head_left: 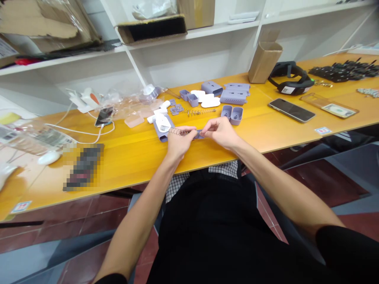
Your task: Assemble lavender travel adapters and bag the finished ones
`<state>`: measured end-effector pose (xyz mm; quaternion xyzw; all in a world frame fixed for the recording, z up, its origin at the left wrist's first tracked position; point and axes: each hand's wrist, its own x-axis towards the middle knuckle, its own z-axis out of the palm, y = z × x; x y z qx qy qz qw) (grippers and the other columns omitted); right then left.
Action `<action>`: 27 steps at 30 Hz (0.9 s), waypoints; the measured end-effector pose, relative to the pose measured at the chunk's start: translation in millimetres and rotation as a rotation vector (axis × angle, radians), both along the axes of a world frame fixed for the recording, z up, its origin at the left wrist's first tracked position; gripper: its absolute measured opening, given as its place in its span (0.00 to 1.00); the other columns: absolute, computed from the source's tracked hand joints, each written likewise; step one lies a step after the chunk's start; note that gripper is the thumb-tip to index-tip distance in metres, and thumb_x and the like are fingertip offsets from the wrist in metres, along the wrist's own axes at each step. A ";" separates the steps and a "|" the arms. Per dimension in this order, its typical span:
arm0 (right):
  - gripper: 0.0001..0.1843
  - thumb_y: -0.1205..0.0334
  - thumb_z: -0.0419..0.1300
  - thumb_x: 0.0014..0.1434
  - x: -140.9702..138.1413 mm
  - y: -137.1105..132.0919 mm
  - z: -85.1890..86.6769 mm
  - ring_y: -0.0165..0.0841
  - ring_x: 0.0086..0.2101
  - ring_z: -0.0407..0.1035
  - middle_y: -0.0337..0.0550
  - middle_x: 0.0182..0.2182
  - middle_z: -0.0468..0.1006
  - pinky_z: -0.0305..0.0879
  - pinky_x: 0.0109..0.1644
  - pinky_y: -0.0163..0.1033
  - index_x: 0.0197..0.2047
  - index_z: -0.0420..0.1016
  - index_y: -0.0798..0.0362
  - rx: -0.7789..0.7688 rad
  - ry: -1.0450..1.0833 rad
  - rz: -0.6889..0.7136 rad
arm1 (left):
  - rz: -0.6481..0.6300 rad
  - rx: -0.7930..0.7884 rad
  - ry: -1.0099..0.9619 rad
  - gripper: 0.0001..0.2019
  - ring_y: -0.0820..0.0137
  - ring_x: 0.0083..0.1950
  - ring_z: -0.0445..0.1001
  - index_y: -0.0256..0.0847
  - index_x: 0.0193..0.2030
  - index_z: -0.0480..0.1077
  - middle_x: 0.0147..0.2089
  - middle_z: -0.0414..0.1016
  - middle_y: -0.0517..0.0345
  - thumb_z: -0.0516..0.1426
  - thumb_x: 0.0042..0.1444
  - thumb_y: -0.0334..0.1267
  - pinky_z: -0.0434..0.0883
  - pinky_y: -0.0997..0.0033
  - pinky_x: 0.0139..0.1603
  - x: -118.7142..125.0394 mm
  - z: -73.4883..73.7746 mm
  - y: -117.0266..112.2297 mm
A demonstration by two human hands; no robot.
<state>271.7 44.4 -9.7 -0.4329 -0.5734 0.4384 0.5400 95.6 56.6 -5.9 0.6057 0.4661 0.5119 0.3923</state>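
My left hand [178, 142] is closed, its thumb and fingers pinching one end of a small purple-grey plastic piece [199, 135]. From the other side, the bent fingertips of my right hand [221, 132] pinch that same piece. A thin metal coil spring [175, 131] shows along the top of my left hand; whether the fingers grip it too, I cannot tell. Just left lies a purple-grey housing [162, 136] with a white oval part [162, 123] on it. Beyond the hands are loose springs [201, 112] and small flat purple-grey parts [177, 109]. Two joined purple-grey cups [231, 114] stand behind my right hand.
Further back sit purple-grey housings [212, 88] and white oval parts [211, 101]. To the right lie a phone [291, 110], a black headset [291, 81] and a cardboard box [264, 59]. Clear plastic packaging [124, 104], a cabled phone [104, 116] and a white mouse [49, 157] are left.
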 end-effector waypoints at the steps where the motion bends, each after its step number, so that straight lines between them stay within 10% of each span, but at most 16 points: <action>1: 0.14 0.54 0.80 0.42 0.6 0.3 0.3 0.41 0.33 0.81 0.45 0.28 0.86 0.80 0.46 0.52 0.26 0.82 0.51 -0.018 0.019 0.000 | -0.011 -0.016 -0.022 0.06 0.61 0.42 0.85 0.39 0.37 0.85 0.39 0.87 0.50 0.67 0.52 0.33 0.83 0.58 0.49 -0.1 -0.7 0.8; 27: 0.14 0.64 0.80 0.36 8.8 5.3 -3.2 0.37 0.33 0.81 0.42 0.27 0.85 0.80 0.47 0.48 0.25 0.81 0.51 -0.194 0.254 0.045 | -0.110 0.215 0.305 0.12 0.60 0.46 0.86 0.43 0.47 0.85 0.46 0.88 0.52 0.67 0.56 0.32 0.82 0.56 0.56 -6.8 -0.6 -5.3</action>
